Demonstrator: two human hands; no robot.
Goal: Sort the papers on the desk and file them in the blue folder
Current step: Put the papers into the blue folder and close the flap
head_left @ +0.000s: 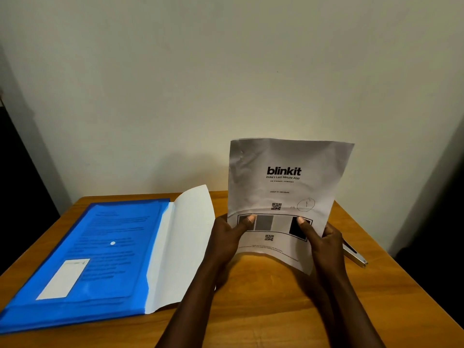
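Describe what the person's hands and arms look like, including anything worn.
Left hand and right hand are bare: no gloves, rings or watch visible. Both forearms are uncovered down to the frame edge; no sleeves show.

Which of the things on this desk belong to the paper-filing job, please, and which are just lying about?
Part of the job: blinkit sheet, pinched upright by left hand and right hand; blue folder; white sheet curling up at the folder's right edge.
Lying about: metal stapler-like tool, partly hidden behind the right hand.
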